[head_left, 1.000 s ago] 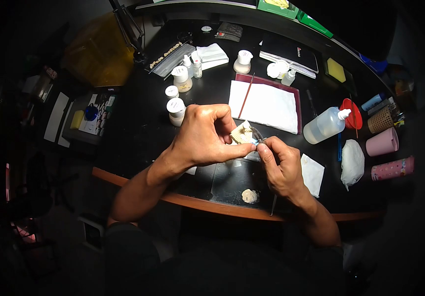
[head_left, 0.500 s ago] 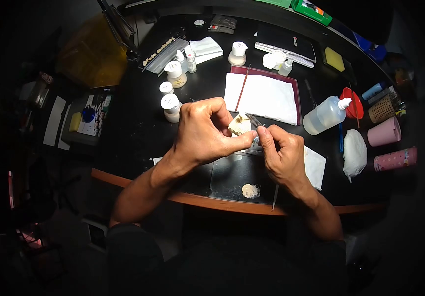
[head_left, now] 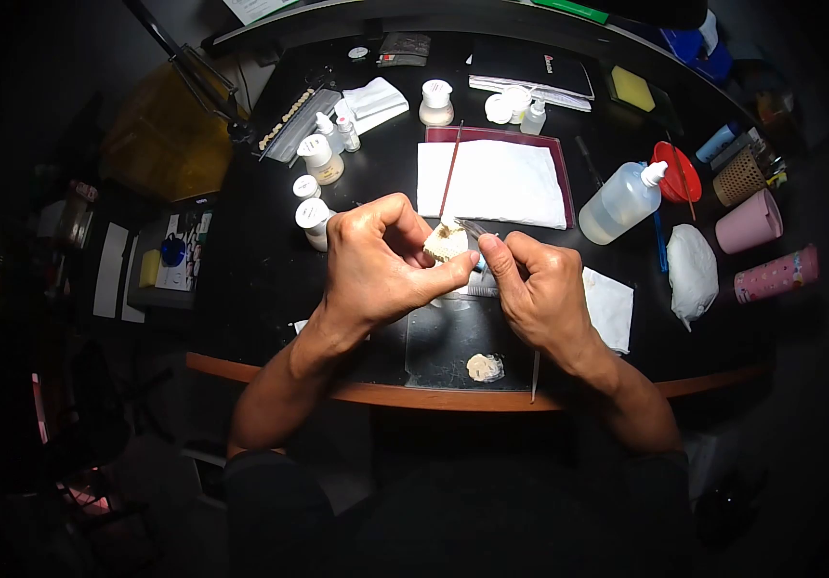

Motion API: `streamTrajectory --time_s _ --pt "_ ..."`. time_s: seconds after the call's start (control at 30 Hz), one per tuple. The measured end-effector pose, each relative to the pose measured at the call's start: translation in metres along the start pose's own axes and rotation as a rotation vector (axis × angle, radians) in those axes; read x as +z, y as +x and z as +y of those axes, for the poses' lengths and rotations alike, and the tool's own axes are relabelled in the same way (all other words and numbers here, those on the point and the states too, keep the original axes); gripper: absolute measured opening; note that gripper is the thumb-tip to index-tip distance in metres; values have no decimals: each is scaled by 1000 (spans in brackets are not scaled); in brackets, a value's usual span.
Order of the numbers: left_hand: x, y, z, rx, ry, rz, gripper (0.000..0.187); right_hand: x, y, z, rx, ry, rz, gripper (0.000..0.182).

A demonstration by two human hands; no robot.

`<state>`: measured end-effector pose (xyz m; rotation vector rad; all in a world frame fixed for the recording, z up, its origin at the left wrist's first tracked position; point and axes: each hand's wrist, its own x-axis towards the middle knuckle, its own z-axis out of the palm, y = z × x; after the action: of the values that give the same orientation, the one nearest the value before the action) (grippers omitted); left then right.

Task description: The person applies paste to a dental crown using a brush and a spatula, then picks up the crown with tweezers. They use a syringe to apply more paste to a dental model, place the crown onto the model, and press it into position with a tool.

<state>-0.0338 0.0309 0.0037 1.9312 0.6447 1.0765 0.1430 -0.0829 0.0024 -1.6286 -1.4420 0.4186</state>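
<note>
Between its thumb and fingers, my left hand (head_left: 381,265) grips a small cream-coloured model (head_left: 445,243) with a ridged side, above the dark desk. My right hand (head_left: 539,289) is closed on a thin metal tool (head_left: 475,229), whose end is at the model's upper right. The thumbs are close together. Part of the model is hidden by my left fingers. Behind the hands, a thin brush (head_left: 452,173) rests on a white folded tissue (head_left: 506,183). Nearer the desk's front edge is a patch of cream paste (head_left: 484,367) on a dark plate.
Lidded jars (head_left: 320,159) and small bottles are at the left. On the right are a large squeeze bottle (head_left: 621,202), a red bowl (head_left: 676,173), a white pouch (head_left: 692,275) and pink cups (head_left: 750,222). A notebook (head_left: 535,72) lies at the back; a lamp arm (head_left: 183,67) rises at left.
The view has shifted, so the desk items and both hands appear farther left. The hands keep nearly the same hold on the model and the tool.
</note>
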Motion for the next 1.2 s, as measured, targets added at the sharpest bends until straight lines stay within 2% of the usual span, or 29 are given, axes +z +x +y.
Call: streamTrajectory --time_s 0.2,0.5,0.6,1.2 --pt "0 -1 5 0 1 -4 38 1 -2 3 -70 10 5 47" --pt "2 -2 1 18 21 -12 40 -3 -1 0 30 -43 -73 48" --pt "2 -2 2 -5 13 -14 41 -2 -2 3 -21 -29 -47 50" --pt "0 -2 5 -40 8 -48 39 -3 -1 1 -9 -110 -78 49"
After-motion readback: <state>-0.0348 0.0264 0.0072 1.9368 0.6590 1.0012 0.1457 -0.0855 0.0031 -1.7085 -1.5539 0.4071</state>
